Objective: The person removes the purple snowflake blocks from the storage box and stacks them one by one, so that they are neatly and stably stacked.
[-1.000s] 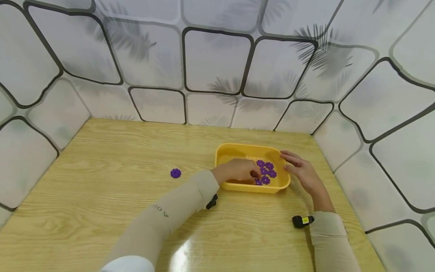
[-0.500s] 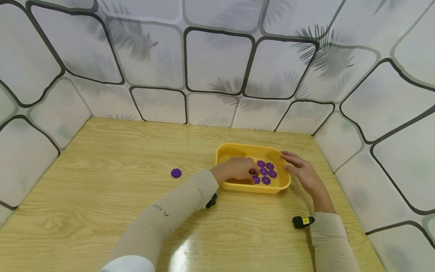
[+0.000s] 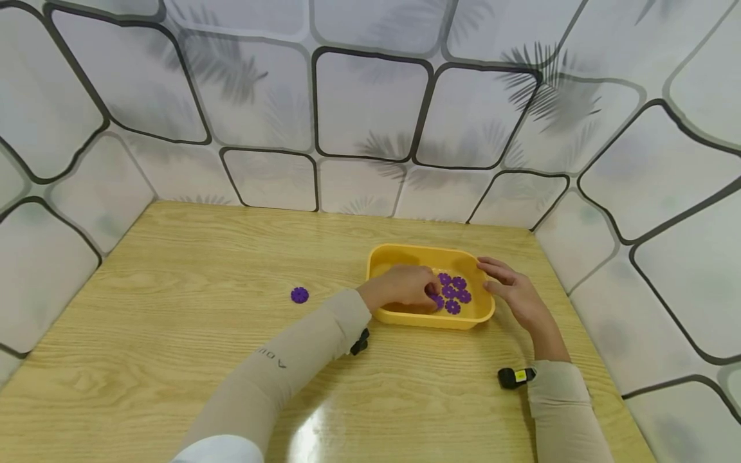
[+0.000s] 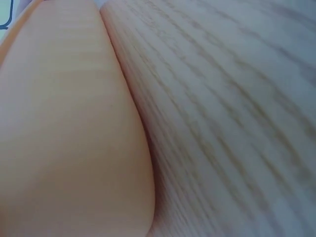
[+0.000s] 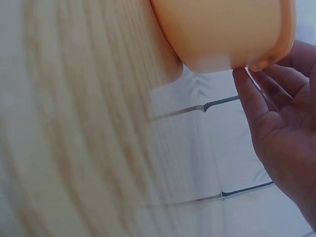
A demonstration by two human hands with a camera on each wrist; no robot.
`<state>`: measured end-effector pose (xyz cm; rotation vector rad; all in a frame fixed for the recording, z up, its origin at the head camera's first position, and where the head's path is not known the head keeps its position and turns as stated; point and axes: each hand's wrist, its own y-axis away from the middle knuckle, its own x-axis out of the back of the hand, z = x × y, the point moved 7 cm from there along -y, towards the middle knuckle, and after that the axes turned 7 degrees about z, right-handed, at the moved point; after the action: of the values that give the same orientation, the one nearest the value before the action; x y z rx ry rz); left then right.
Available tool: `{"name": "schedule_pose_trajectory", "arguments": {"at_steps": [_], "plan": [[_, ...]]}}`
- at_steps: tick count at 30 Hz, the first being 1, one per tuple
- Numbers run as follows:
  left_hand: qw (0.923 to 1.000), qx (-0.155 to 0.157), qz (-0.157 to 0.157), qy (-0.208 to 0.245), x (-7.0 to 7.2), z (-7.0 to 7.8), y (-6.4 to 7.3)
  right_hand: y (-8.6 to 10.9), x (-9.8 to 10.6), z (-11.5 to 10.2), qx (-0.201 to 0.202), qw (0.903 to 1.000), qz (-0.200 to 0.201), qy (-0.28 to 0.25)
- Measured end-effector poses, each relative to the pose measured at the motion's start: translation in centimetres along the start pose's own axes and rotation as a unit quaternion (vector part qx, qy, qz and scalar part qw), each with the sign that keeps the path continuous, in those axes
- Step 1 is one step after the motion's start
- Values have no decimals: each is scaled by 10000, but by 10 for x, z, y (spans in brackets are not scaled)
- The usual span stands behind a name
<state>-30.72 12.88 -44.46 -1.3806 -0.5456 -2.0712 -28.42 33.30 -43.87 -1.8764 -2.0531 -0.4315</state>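
Note:
A yellow plastic tub (image 3: 405, 251) stands on the table, right of centre in the head view. My left hand (image 3: 408, 286) reaches over its front left into the tub. The fingers curl and pinch a purple flower-shaped disc (image 3: 438, 302), mostly covered by the fingertips. Several more purple discs (image 3: 449, 292) lie on the tub floor just right of that hand. My right hand (image 3: 518, 296) touches the right end of the tub with fairly straight fingers. In the right wrist view its thumb and fingers (image 5: 247, 94) meet the outside of the tub wall.
One purple disc (image 3: 299, 295) lies alone on the wood-grain table (image 3: 202, 289), left of the tub. A patterned wall (image 3: 370, 103) closes off the back and both sides. In the left wrist view the tub wall (image 4: 74, 123) stands close beside the camera.
My left hand has drawn slightly left inside the tub, and a disc near its fingertips has shifted left and up with it. The right hand and the tub have stayed in place.

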Motion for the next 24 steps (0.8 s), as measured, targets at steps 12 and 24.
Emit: {"name": "schedule_pose_trajectory", "arguments": {"at_steps": [12, 24], "plan": [[9984, 141, 225, 502, 10, -1, 1, 0, 0, 0, 5, 10000, 21, 47], [9931, 213, 497, 1038, 34, -18, 19, 1, 0, -2, 6, 10000, 19, 66]]}}
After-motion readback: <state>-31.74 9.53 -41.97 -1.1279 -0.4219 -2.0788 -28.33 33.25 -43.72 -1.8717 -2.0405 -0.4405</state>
